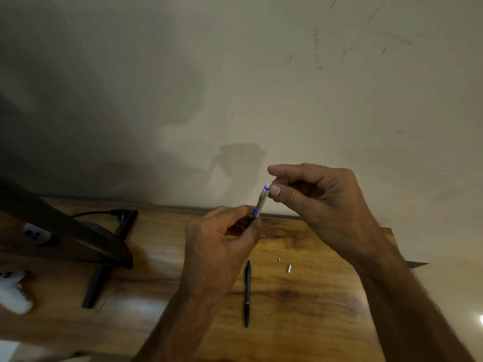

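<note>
One big pale wall [261,74] fills the top, with grey marks and soft shadows on it. Under it lies a brown wood table [313,309] that runs up to the wall. On the left of the table is a dark stand [109,246] with a long foot, and a black cord [99,212] curls behind it.

The left hand [222,246] and the right hand [321,202] are up in the air over the middle of the table, close together but not touching. A white thing [15,291] lies at the left edge; I cannot tell what it is. A black pen [247,293] lies flat on the table, just below the left hand, with its tip toward the near edge.

The silver pen [261,201] is held up between the two hands, tilted, with a blue bit at the top and one lower down. The left hand grips its low end with curled fingers. The right hand pinches its top end with thumb and first finger. Two tiny silver bits [289,269] lie on the table, right of the black pen, near each other.
</note>
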